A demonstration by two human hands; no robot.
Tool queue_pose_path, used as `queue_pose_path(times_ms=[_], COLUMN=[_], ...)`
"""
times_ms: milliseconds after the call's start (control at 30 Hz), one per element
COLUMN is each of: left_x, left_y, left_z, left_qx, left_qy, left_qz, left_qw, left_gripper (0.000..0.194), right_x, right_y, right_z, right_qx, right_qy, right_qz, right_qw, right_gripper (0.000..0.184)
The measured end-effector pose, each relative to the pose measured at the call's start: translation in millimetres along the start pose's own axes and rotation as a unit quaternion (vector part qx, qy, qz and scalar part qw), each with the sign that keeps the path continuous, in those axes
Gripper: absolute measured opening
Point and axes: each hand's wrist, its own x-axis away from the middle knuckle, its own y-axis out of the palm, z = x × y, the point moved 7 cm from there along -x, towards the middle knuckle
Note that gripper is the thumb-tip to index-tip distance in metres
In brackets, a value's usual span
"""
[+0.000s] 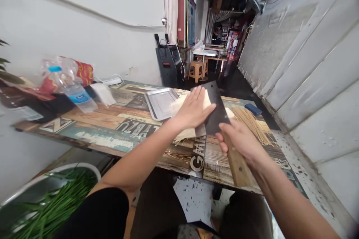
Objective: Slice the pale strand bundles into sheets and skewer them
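A cleaver with a dark broad blade and a wooden handle is in my right hand, the fingers wrapped around the handle near the blade. My left hand lies flat with fingers stretched on pale, thin sheets of food, its thumb by the blade. The exact kind of food cannot be made out, as my hand and the blade hide much of it. A metal tray is left of the sheets. Right of the blade lie many thin wooden skewers, with a small pale piece beside them.
On the patterned table are a blue object at right and a water bottle among packages at left. A metal basin of long green stalks stands below left. A black speaker-like case stands behind the table.
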Motion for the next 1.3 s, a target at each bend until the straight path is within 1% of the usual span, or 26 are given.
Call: queue_pose_path(times_ms=[67,133,167,200,233,267,333,400,500,567,667,733,767,833,867,900,967,1000,1033,1100,1133,1200,1233,1300], left_x=[-21,-43,-55,-68,-80,-91,-112,-128,-142,-146,-147,-147,-147,-145,-143,-140,-126,-115,-101,-66,-48,-14,0,20], left_y=[-25.6,-43.0,-46.9,-46.8,-42.6,-34.3,-6.4,33.3,98.4,134.6,174.8,191.7,196.2,195.5,189.5,179.5,151.2,135.2,121.1,97.3,88.3,79.3,79.7,87.4], left_z=[14,30,38,46,53,58,64,63,50,39,24,19,19,22,25,28,33,34,31,14,2,-26,-39,-59], left_qx=[-0.021,-0.04,-0.047,-0.05,-0.051,-0.05,-0.045,-0.042,-0.031,-0.025,-0.025,-0.029,-0.033,-0.042,-0.045,-0.051,-0.069,-0.085,-0.098,-0.118,-0.127,-0.144,-0.152,-0.163], left_qy=[0.013,0.036,0.047,0.056,0.063,0.068,0.07,0.058,0.024,0.0,-0.035,-0.053,-0.059,-0.06,-0.056,-0.043,0.0,0.037,0.064,0.079,0.071,0.042,0.028,0.016], left_qz=[0.017,0.031,0.038,0.042,0.043,0.042,0.026,-0.015,-0.098,-0.131,-0.155,-0.168,-0.173,-0.178,-0.177,-0.171,-0.155,-0.148,-0.157,-0.181,-0.188,-0.198,-0.201,-0.201], left_qw=[1.0,0.998,0.997,0.996,0.996,0.996,0.996,0.997,0.994,0.991,0.987,0.984,0.983,0.981,0.982,0.983,0.986,0.985,0.981,0.973,0.971,0.969,0.967,0.966], left_gripper=[0.08,0.081,0.081,0.081,0.081,0.08,0.08,0.08,0.081,0.08,0.078,0.077,0.076,0.076,0.076,0.076,0.081,0.087,0.093,0.097,0.098,0.102,0.108,0.121], right_x=[-2,-3,-4,-7,-10,-15,-27,-42,-63,-71,-67,-54,-44,-20,-5,9,36,47,58,74,80,85,85,80], right_y=[-8,-22,-31,-42,-53,-66,-89,-109,-129,-140,-160,-178,-189,-210,-218,-224,-223,-218,-211,-194,-184,-165,-155,-134], right_z=[-26,-48,-55,-60,-61,-59,-45,-21,22,46,67,71,70,66,65,65,71,77,85,101,108,118,120,121], right_qx=[-0.021,-0.041,-0.049,-0.057,-0.065,-0.074,-0.088,-0.093,-0.089,-0.083,-0.069,-0.064,-0.06,-0.047,-0.039,-0.032,-0.025,-0.029,-0.04,-0.084,-0.11,-0.149,-0.155,-0.151], right_qy=[-0.027,-0.06,-0.074,-0.082,-0.084,-0.081,-0.062,-0.025,0.037,0.064,0.096,0.102,0.096,0.07,0.057,0.048,0.047,0.053,0.063,0.088,0.099,0.11,0.109,0.102], right_qz=[0.002,0.009,0.014,0.019,0.024,0.03,0.042,0.06,0.08,0.088,0.106,0.127,0.146,0.202,0.229,0.247,0.243,0.227,0.207,0.176,0.165,0.15,0.142,0.121], right_qw=[0.999,0.997,0.996,0.995,0.994,0.994,0.993,0.994,0.992,0.991,0.987,0.985,0.983,0.976,0.971,0.967,0.969,0.972,0.975,0.977,0.975,0.971,0.972,0.976], right_gripper=[0.012,0.011,0.012,0.012,0.013,0.014,0.015,0.016,0.017,0.017,0.018,0.018,0.018,0.017,0.017,0.018,0.024,0.028,0.031,0.035,0.034,0.031,0.031,0.032])
